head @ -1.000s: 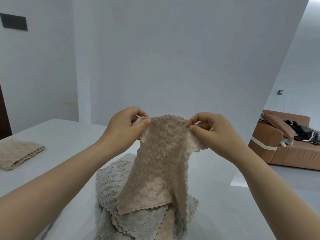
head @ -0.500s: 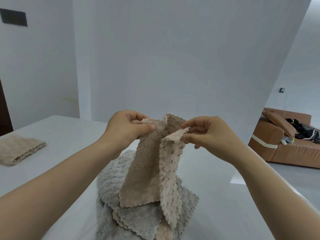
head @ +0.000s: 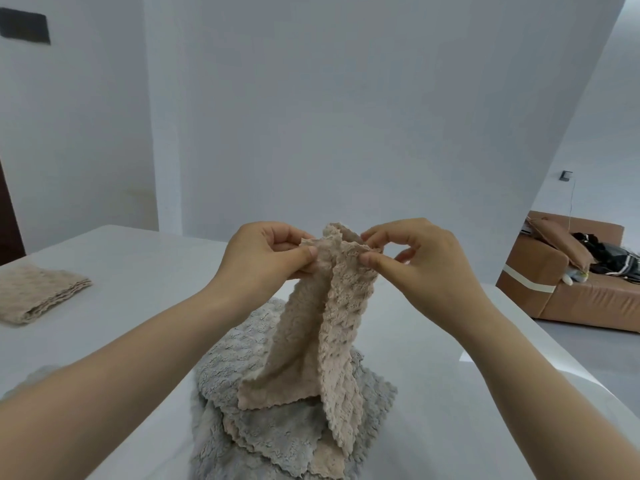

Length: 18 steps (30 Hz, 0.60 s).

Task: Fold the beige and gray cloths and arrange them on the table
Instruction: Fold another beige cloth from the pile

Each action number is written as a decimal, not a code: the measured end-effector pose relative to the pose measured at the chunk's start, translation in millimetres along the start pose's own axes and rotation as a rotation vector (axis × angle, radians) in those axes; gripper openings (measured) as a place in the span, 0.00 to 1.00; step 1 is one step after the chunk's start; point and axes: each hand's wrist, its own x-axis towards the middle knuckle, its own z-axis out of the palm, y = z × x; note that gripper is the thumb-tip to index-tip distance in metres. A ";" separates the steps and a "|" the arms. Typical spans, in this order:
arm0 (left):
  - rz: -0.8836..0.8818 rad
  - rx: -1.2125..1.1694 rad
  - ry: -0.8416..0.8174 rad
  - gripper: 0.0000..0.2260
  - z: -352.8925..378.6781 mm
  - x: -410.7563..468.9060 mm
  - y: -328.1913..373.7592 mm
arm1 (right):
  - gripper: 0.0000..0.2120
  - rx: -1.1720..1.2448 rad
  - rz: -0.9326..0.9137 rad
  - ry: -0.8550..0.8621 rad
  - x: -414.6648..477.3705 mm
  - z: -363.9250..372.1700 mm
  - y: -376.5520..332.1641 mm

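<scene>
A beige cloth point(head: 311, 341) hangs in the air over the table, doubled lengthwise so its two top corners meet. My left hand point(head: 266, 254) pinches the left top corner and my right hand point(head: 412, 258) pinches the right one, fingertips almost touching. Under the hanging cloth lies a loose pile of gray and beige cloths point(head: 284, 434) on the white table point(head: 433, 393). A folded beige stack point(head: 34, 292) rests at the table's far left.
A white wall point(head: 346, 116) rises just behind the table's far edge. The table's right edge runs diagonally near my right forearm. Beyond it, a brown sofa point(head: 571, 285) with dark items on it stands on the floor.
My hands have come together, bringing the two top corners of the beige cloth to meet; the cloth went from spread flat to folded lengthwise.
</scene>
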 end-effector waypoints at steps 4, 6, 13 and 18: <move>-0.004 -0.050 -0.021 0.06 1.3 -3.7 0.9 | 0.02 0.071 0.012 0.017 -1.8 4.4 -0.3; -0.003 -0.060 -0.019 0.04 2.2 -5.5 1.9 | 0.02 0.114 0.015 0.004 -2.7 6.1 -0.5; 0.006 -0.045 -0.028 0.03 5.6 -10.8 1.4 | 0.05 0.276 0.015 -0.020 -5.9 13.7 -5.6; -0.003 -0.050 -0.055 0.05 5.7 -12.0 -0.8 | 0.05 0.347 0.034 -0.016 -7.0 14.8 -7.5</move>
